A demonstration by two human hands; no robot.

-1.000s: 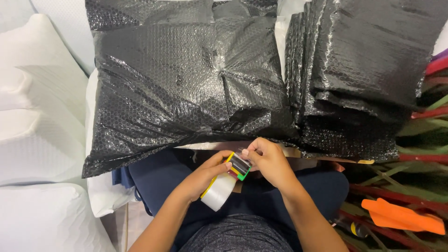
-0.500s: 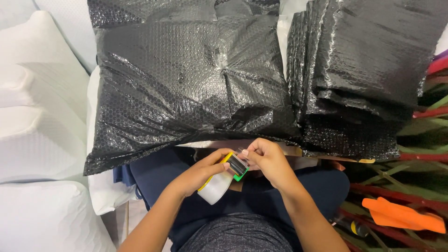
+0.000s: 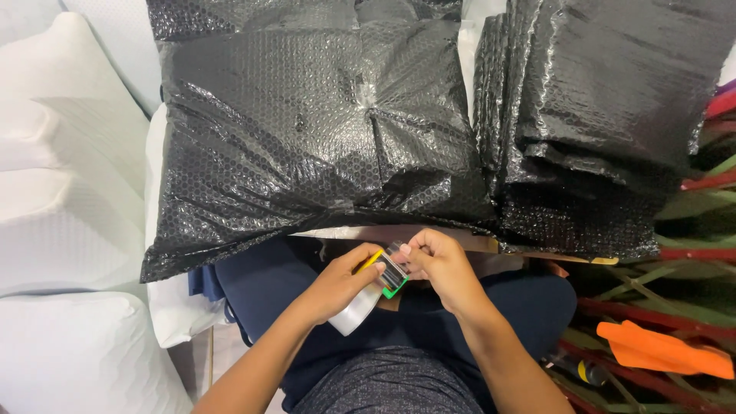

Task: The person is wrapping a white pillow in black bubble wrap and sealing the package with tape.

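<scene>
My left hand (image 3: 337, 284) grips a roll of clear tape (image 3: 354, 312) in a small dispenser with a yellow and green cutter (image 3: 388, 276), held over my lap. My right hand (image 3: 437, 264) pinches the loose end of the tape at the cutter, fingertips closed on it. Just beyond both hands lies a large parcel wrapped in black bubble wrap (image 3: 307, 130), resting on a brown cardboard edge (image 3: 429, 234).
A stack of folded black bubble wrap sheets (image 3: 606, 115) sits at the right. White cushioned packages (image 3: 61, 176) fill the left side. An orange tool (image 3: 663, 349) lies on red and green racking at the lower right.
The two hands stay together at the tape cutter, shifting only slightly. The view has tilted a little; the parcel has not moved.
</scene>
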